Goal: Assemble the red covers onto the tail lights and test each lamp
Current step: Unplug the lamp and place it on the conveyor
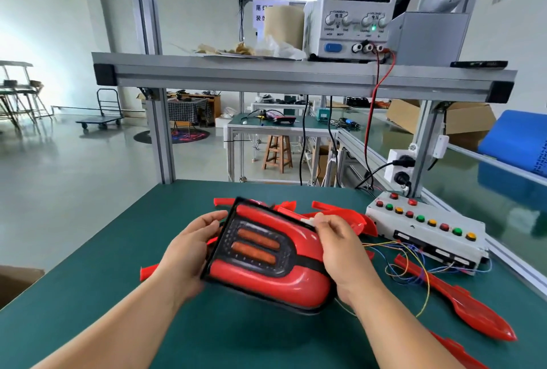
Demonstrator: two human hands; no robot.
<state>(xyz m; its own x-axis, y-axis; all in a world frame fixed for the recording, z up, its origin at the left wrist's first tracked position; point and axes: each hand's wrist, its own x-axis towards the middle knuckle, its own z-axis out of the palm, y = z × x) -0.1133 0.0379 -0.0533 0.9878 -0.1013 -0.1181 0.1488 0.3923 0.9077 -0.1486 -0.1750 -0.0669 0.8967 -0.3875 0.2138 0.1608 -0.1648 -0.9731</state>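
Red tail light [266, 262], black-framed with two orange strips, is held tilted at lower centre of the frame. The left grip [189, 250] holds its left edge with curled fingers. The right grip [343, 256] holds its right end, fingers curled over the upper edge. Loose red covers [461, 306] lie on the green worktop [88, 294] behind and to the right. Coloured wires [399, 259] lead to a button box [426, 229] at centre right. A power supply [355, 10] stands on the shelf, upper right.

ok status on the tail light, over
Left hand and right hand both grip the tail light, red cover on. Loose covers and wires lie to its right, nothing blocking.
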